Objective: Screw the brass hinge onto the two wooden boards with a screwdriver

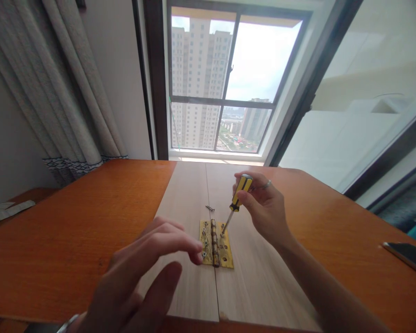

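A brass hinge point(216, 242) lies across the seam of two pale wooden boards point(190, 203) on an orange table. My right hand point(263, 206) is closed round a yellow-and-black screwdriver point(238, 194); its tip rests on the hinge's right leaf near the top. My left hand point(149, 273) hovers in front with fingers spread, fingertips touching the hinge's left edge, holding nothing. A loose screw point(210, 208) lies on the boards just beyond the hinge.
A phone point(407, 258) lies near the table's right edge. The orange table point(72, 231) extends left; a folded paper point(7, 210) sits on a lower surface at far left. Curtains and a large window stand behind.
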A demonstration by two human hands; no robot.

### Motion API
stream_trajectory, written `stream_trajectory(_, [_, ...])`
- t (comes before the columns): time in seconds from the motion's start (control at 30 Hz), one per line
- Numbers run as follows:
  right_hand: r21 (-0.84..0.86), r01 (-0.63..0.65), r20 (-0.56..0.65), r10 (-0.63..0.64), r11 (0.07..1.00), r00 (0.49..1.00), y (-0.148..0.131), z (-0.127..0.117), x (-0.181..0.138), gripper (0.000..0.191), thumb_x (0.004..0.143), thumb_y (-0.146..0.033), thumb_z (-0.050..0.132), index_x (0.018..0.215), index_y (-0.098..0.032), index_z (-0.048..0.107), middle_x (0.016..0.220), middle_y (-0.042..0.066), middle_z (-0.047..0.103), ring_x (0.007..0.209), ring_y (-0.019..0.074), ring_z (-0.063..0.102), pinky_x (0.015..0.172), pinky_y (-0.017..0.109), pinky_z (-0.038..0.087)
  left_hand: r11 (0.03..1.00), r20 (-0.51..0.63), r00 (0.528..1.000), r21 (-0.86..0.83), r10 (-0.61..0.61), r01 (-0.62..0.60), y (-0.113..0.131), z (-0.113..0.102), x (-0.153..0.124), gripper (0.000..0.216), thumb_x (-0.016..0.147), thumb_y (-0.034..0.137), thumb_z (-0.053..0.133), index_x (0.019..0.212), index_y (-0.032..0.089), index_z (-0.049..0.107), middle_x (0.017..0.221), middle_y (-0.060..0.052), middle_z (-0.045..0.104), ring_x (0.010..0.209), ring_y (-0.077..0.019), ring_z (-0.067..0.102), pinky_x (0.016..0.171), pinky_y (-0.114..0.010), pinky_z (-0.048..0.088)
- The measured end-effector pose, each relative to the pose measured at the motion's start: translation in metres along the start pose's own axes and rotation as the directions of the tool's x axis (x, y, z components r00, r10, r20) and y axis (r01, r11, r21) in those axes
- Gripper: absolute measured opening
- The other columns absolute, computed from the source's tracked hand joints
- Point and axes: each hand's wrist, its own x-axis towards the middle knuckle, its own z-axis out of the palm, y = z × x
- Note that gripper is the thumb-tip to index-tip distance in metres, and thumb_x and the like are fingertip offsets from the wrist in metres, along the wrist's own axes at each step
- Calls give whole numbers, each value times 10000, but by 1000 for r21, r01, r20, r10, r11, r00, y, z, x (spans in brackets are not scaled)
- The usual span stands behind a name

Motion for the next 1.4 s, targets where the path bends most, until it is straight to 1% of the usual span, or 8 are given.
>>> stream_trajectory(0.17, [-28,50,49,-49,998,998,-1,2,-5,485,947,-245,646,1404,-346,516,970,22,741,813,181,654,669,334,571,999,100,994,-35,-38,41,-20,22,68,202,968,216,541,1065,218,718,930,-12,760,845,-165,678,769,-279,505])
stream_trajectory(0.47, [-28,87,53,-86,996,995,-2,1,-7,309,1025,-274,524,1308,-335,631,1059,25,747,842,155,689,725,312,573,978,257,966,-196,-16,69,-43,76,103,222,796,194,819,982,158,705,885,-4,739,735,-129,613,701,-249,458])
stream_trajectory(0.6, [-28,66,-11,-66,997,998,-4,-2,-1,266,932,-222,677,1183,-311,686,1027,18,750,948,165,702,795,302,568,964,271,962,-242,-40,108,-54,88,106,67,843,184,769,812,146,723,744,16,695,663,-109,558,646,-232,416])
stream_trajectory(0.8, [14,77,-112,-75,997,991,-4,-2,1,331,740,-232,869,1012,-283,686,900,-5,678,852,179,717,692,286,580,931,283,956,-363,73,37,-66,95,101,68,853,194,754,811,144,771,776,-13,706,693,-123,562,673,-235,445])
stream_trajectory(0.93, [37,71,-22,-70,997,997,-5,-2,-2,212,910,-342,711,1113,-300,674,937,18,704,849,180,691,700,307,582,916,307,949,-396,70,60,-68,96,100,96,882,197,722,844,152,798,824,-36,726,743,-148,617,706,-247,471])
stream_trajectory(1.07, [46,-18,108,13,999,994,-3,-4,-3,327,1004,-317,569,1325,-359,613,1031,29,755,889,197,716,750,361,600,918,273,961,-392,47,66,-70,94,98,117,897,206,711,850,151,804,840,-42,725,764,-157,645,728,-253,487])
stream_trajectory(1.17, [18,-54,64,53,998,997,-2,-3,-2,384,948,-281,663,1321,-366,631,989,23,768,902,208,726,736,360,608,921,267,962,-385,48,61,-70,93,96,130,909,214,701,856,155,803,846,-41,731,756,-153,647,714,-249,490])
stream_trajectory(1.4, [-21,-54,-30,53,998,998,-3,-2,2,323,711,-256,882,1014,-296,779,828,-11,687,740,151,615,681,291,561,930,279,958,-364,63,44,-68,94,91,72,893,178,717,892,164,787,936,-48,773,869,-174,676,803,-256,512])
